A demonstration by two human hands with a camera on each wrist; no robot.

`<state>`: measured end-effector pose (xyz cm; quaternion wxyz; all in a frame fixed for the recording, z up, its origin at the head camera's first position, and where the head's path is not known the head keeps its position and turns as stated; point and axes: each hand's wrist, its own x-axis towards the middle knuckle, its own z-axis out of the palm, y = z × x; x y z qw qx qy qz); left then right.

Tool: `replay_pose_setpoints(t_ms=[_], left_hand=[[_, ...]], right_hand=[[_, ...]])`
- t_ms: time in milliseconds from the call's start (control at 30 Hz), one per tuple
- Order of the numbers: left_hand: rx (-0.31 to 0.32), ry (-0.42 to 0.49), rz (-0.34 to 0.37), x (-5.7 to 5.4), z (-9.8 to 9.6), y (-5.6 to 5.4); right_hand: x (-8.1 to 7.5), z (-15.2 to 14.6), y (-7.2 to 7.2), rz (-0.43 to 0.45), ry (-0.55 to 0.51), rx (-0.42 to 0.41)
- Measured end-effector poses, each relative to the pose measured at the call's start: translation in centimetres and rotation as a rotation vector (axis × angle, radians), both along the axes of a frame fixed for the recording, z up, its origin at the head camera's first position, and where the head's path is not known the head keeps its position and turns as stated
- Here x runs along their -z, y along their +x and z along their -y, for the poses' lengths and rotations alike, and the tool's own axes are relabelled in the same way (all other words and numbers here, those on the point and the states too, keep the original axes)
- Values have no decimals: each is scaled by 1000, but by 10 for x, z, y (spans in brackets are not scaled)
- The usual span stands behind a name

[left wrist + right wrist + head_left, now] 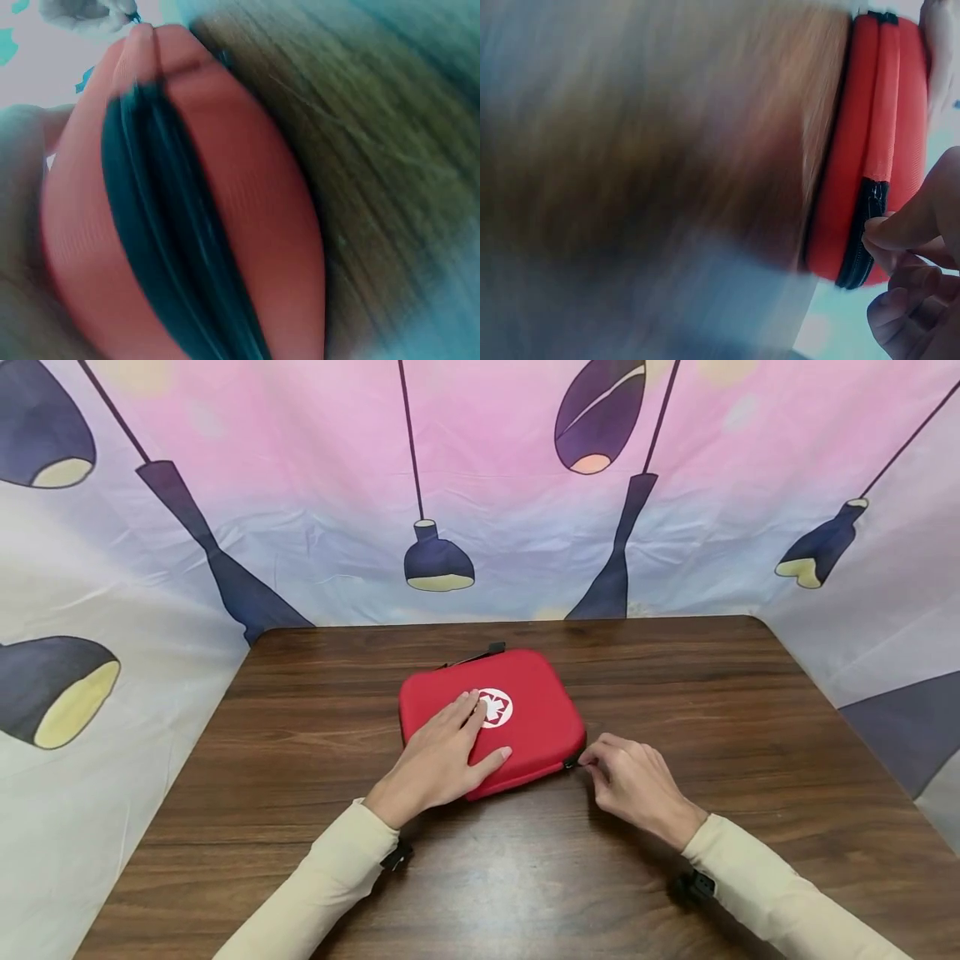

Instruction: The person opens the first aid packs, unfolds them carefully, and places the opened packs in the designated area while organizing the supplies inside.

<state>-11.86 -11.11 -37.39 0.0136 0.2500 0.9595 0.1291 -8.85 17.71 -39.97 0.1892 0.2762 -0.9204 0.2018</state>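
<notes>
A red zippered case with a white round emblem lies closed on the wooden table. Across its lid my left hand rests with straight fingers, the fingertips beside the emblem. At the case's near right corner, my right hand pinches the zipper pull between thumb and forefinger, the pull itself mostly hidden by the fingertips. The right wrist view shows the black zipper along the case's side right at those fingertips. Another stretch of black zipper fills the left wrist view.
A black strap sticks out from the case's far edge. Behind the table hangs a cloth backdrop printed with lamps. A black band sits at the left wrist, and a black device at the right.
</notes>
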Motion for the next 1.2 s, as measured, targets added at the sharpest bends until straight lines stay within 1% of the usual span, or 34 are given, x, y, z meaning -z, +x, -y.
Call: replay_pose_setpoints(t_ms=[233,433,567,733,900,1033,1133,1200], left_hand=[[22,-11,-9,-2,1,7],[39,-5,-10,0,-1,13],[45,2,15,0,-4,17],[61,1,35,-1,-11,20],[66,-29,41,-4,-18,22],[46,-32,45,-7,-27,24],[23,-27,53,-8,-32,24],[7,-20,59,-8,-33,24]], right_hand=[[2,-14,-25,3,-11,63],[0,-16,-53,0,11,89],[-1,-15,-72,7,23,106],[-3,-12,-91,32,49,145],[-6,-8,-108,85,70,167],[-8,-4,-120,112,83,164],[-10,-3,-124,120,83,148],[-11,-4,-125,126,72,132]])
